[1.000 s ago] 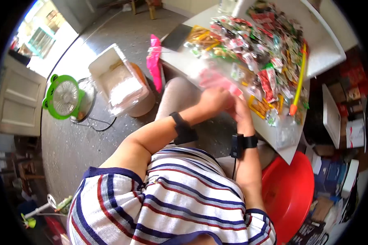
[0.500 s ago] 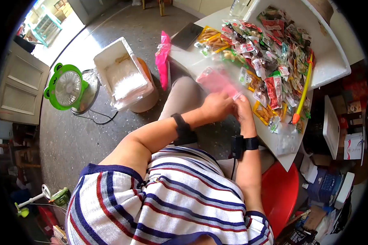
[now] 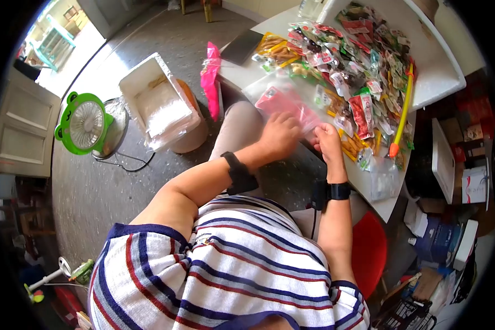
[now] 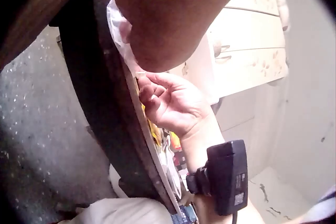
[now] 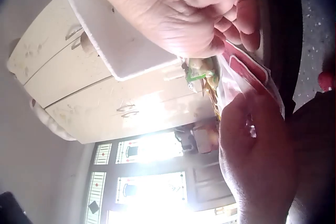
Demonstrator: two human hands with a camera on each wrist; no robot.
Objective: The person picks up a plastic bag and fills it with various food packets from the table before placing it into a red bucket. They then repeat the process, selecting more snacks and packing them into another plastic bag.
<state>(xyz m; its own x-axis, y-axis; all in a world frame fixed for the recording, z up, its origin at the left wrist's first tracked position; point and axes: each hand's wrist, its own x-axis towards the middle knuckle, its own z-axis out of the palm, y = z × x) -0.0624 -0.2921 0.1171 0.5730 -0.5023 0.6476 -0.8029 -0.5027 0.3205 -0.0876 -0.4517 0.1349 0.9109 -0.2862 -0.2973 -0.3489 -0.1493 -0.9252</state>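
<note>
A clear plastic bag [image 3: 267,91] with pink packets [image 3: 283,104] inside lies over the table's near edge. My right hand [image 3: 329,143] pinches its near right corner between thumb and fingers. To its left, my left hand [image 3: 280,136] has its bent fingers on the bag's near edge. In the right wrist view, the bag's pink contents [image 5: 247,64] show between both hands, with the left hand [image 5: 257,155] lower down. From the left wrist view, the right hand's curled fingers [image 4: 149,95] are at the bag's edge, and the left fingers are mostly hidden.
A heap of small food packets [image 3: 357,66] covers much of the table [image 3: 390,206], beside a white foam box [image 3: 440,66]. A yellow stick [image 3: 404,113] lies across the heap. On the left stand another foam box [image 3: 137,82] holding clear bags and a green fan [image 3: 85,124].
The hands were together at the bag's near right corner. My left hand has since moved left along the near edge, while my right hand keeps the corner.
</note>
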